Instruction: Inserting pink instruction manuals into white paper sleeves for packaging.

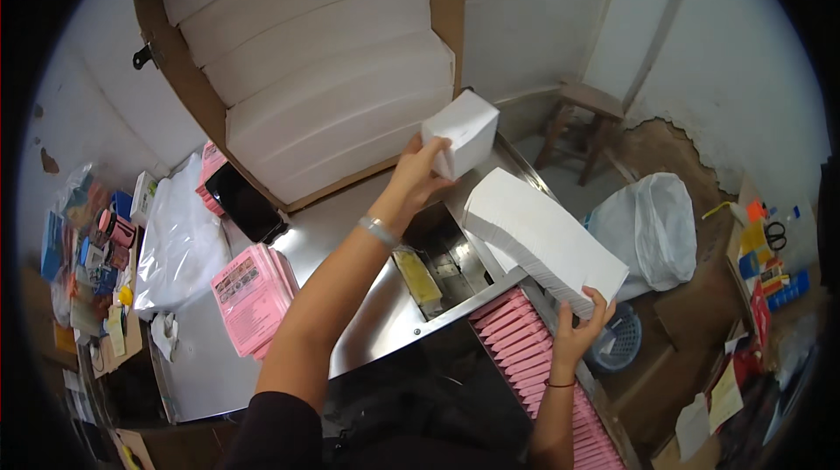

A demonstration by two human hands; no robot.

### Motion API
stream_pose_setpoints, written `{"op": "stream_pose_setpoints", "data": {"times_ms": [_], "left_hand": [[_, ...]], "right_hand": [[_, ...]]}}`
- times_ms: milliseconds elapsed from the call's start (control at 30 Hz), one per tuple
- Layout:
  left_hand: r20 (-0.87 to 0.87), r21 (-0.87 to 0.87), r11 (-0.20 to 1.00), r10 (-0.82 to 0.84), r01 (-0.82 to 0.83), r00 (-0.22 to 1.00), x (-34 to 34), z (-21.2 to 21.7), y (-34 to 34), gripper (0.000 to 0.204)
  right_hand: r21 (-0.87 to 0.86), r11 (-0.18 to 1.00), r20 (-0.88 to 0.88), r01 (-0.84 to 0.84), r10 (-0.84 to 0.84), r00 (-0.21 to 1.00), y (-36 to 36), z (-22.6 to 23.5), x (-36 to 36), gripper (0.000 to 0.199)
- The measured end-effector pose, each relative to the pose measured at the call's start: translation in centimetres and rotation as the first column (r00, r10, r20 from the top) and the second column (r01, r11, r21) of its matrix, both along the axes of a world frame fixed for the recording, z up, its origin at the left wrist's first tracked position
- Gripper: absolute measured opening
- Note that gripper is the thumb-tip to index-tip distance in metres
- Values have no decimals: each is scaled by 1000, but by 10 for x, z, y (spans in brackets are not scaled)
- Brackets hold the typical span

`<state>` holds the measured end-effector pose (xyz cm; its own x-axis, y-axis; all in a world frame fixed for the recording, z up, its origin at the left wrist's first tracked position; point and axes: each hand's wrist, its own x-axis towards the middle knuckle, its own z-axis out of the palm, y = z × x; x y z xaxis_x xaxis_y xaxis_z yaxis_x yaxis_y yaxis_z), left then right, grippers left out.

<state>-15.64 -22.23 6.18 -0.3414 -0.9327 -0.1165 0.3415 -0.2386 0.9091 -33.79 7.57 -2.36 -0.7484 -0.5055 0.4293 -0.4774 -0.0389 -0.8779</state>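
Note:
My left hand (424, 171), with a pale band on its wrist, is closed around the near side of a short white paper stack (470, 130), held up in front of the open carton. My right hand (579, 326) grips the near right end of a long row of white paper sheets (547, 229), thumb and fingers at its corner. This long stack lies slantwise over the right edge of the metal table, and its thin layers show along the left side. A small gap separates the two stacks. Below them runs a row of pink packets (525, 343) in a narrow tray.
An open carton (446, 15) packed with white paper rows stands at the back. Pink printed packets (249, 299) and a phone (245, 203) are on the metal table (206, 374). A white bag (656, 234), blue basket (619, 339) and wooden stool (591, 102) stand to the right.

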Motion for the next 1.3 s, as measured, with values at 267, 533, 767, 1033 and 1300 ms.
{"op": "stream_pose_setpoints", "data": {"times_ms": [267,533,767,1033,1300], "left_hand": [[586,-758,608,476,237,656,-20,-50,88,79],[571,-283,949,50,140,819,-22,-18,55,82],[560,-654,734,308,183,769,-51,-39,130,81],[440,-878,397,450,267,777,-85,-51,156,75],[238,-37,980,199,-195,951,-50,-36,115,74]], "right_hand": [[97,993,-138,69,-56,989,-6,8,4,42],[2,1000,-65,31,-31,997,-17,4,6,50],[-8,999,-50,40,-40,998,-20,4,0,54],[7,973,-189,230,-224,956,-55,23,19,61],[-304,950,-661,-69,-158,734,-16,98,44,51]]}}
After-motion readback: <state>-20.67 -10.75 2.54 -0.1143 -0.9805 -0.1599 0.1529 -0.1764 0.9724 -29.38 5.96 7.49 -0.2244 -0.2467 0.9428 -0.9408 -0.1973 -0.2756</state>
